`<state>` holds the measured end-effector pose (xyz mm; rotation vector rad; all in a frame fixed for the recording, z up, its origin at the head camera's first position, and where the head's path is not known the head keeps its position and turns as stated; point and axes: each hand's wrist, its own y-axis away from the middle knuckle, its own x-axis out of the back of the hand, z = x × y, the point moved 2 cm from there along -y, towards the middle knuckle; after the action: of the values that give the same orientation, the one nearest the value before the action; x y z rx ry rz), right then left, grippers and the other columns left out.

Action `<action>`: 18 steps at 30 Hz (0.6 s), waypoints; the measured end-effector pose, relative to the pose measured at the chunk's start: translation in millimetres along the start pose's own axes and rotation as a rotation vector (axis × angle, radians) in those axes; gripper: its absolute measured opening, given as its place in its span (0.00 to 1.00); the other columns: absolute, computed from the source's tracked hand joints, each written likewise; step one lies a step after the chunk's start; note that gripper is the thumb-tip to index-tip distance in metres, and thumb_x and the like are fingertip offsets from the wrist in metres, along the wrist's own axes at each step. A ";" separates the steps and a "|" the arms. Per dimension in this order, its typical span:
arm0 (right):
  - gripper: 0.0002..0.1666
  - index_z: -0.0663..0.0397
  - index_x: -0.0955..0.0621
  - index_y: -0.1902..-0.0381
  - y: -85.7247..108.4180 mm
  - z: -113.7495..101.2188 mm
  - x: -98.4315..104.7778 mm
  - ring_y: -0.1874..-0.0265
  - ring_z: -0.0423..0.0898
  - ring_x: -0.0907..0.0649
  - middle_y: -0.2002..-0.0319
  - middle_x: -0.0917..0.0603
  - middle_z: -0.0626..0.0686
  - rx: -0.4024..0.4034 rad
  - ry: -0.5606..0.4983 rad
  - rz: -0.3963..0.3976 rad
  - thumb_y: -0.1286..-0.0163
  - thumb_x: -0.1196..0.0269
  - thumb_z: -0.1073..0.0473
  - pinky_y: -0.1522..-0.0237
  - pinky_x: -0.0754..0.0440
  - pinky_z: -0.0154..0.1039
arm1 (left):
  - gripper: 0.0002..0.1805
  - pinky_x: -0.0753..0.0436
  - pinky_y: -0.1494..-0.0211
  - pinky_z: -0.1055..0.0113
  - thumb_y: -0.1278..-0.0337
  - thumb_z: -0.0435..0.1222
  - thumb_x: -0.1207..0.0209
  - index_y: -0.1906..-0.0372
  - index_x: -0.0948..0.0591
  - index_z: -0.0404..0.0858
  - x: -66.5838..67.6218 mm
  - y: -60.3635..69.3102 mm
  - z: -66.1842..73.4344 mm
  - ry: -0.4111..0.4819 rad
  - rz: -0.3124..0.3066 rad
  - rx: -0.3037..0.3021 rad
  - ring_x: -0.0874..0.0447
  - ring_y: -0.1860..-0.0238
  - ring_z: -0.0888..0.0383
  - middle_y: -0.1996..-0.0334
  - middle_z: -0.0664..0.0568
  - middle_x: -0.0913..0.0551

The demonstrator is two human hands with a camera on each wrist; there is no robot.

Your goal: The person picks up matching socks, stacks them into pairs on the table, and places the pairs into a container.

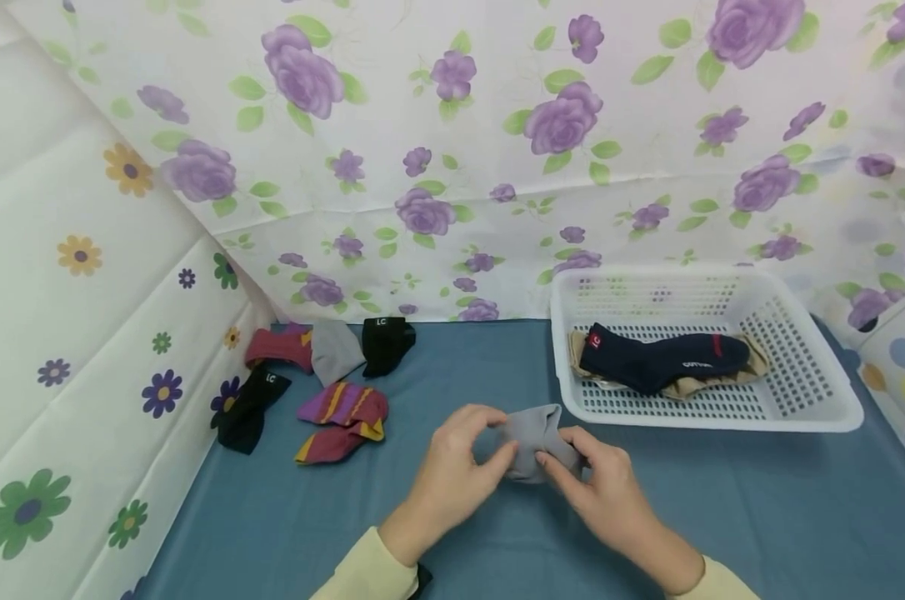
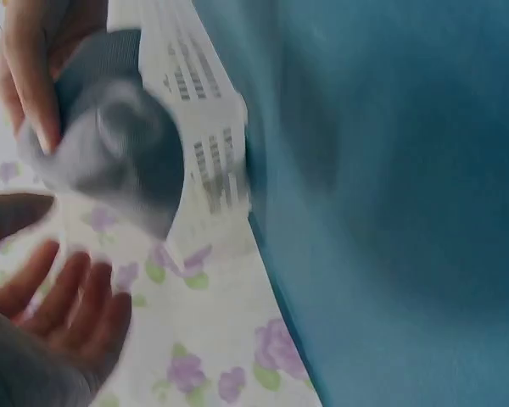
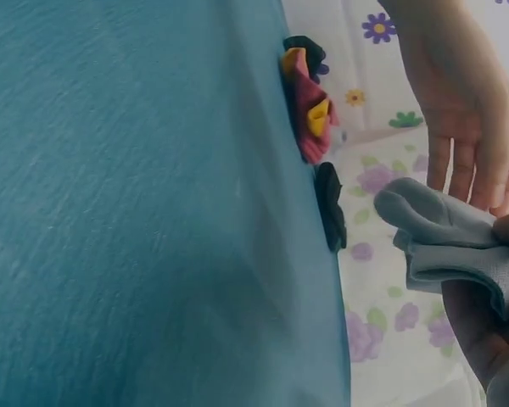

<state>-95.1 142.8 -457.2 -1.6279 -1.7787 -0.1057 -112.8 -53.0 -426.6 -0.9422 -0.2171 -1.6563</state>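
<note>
A grey sock (image 1: 526, 437), folded into a compact bundle, is in front of the person above the blue cloth. The right hand (image 1: 610, 492) pinches it between thumb and fingers; its folded layers show in the right wrist view. Beside the bundle is the left hand (image 1: 452, 471), thumb and fingers spread around its left side. In the left wrist view the left hand (image 2: 64, 318) appears apart from the sock (image 2: 123, 140), its fingers loosely extended. The right wrist view likewise shows the left hand's fingers (image 3: 462, 165) fairly straight near the sock (image 3: 450, 233).
A white basket (image 1: 711, 417) at the right holds a navy sock pair (image 1: 658, 358) over beige ones. Left on the cloth lie black socks (image 1: 252, 412), striped socks (image 1: 343, 417), another grey sock (image 1: 336, 350) and a red one (image 1: 280, 348). Floral sheets border the back and sides.
</note>
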 end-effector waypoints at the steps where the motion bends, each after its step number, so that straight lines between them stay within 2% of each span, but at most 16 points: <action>1: 0.09 0.38 0.23 0.58 -0.4 -0.4 0.5 0.82 0.29 0.26 0.76 0.22 0.38 0.002 -0.003 0.015 0.36 0.37 0.52 0.81 0.26 0.29 | 0.14 0.21 0.49 0.67 0.43 0.45 0.39 0.52 0.22 0.53 -1.5 2.4 2.6 -0.011 -0.009 -0.027 0.25 0.49 0.68 0.53 0.64 0.23; 4: 0.10 0.39 0.23 0.57 -1.5 -1.7 1.4 0.79 0.30 0.22 0.73 0.19 0.39 0.000 -0.019 0.037 0.37 0.36 0.53 0.79 0.23 0.29 | 0.19 0.21 0.50 0.70 0.44 0.50 0.40 0.47 0.24 0.53 -7.7 8.3 7.8 -0.035 -0.067 -0.077 0.25 0.48 0.68 0.50 0.64 0.23; 7: 0.10 0.38 0.22 0.57 -1.8 -4.6 0.4 0.76 0.30 0.20 0.70 0.18 0.39 -0.017 -0.051 0.015 0.37 0.36 0.52 0.77 0.21 0.29 | 0.29 0.22 0.47 0.69 0.47 0.55 0.40 0.40 0.30 0.53 -13.9 11.1 10.6 -0.071 -0.109 -0.081 0.26 0.45 0.66 0.45 0.62 0.25; 9: 0.11 0.36 0.22 0.57 -0.9 -6.8 -1.1 0.73 0.31 0.18 0.67 0.17 0.38 -0.039 -0.084 -0.009 0.38 0.35 0.52 0.76 0.21 0.29 | 0.32 0.22 0.47 0.69 0.48 0.56 0.40 0.37 0.32 0.54 -18.6 12.3 11.0 -0.071 -0.130 -0.068 0.25 0.45 0.66 0.45 0.61 0.25; 13: 0.12 0.33 0.21 0.58 0.4 -10.8 -3.7 0.73 0.32 0.18 0.66 0.17 0.38 -0.052 -0.137 -0.046 0.40 0.34 0.51 0.77 0.21 0.30 | 0.29 0.22 0.47 0.70 0.45 0.54 0.42 0.38 0.32 0.54 -26.0 13.7 11.2 -0.055 -0.158 -0.044 0.25 0.47 0.67 0.47 0.61 0.24; 18: 0.12 0.37 0.20 0.59 0.7 -17.4 -2.0 0.73 0.32 0.18 0.66 0.17 0.40 -0.033 -0.164 -0.085 0.42 0.33 0.53 0.77 0.21 0.30 | 0.22 0.21 0.48 0.71 0.39 0.48 0.44 0.40 0.30 0.55 -29.2 14.3 7.3 0.052 -0.191 -0.025 0.23 0.47 0.67 0.48 0.60 0.23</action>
<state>-86.9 132.5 -445.7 -1.6237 -1.9806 -0.0410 -96.2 -31.7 -446.2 -0.9194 -0.2580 -1.8598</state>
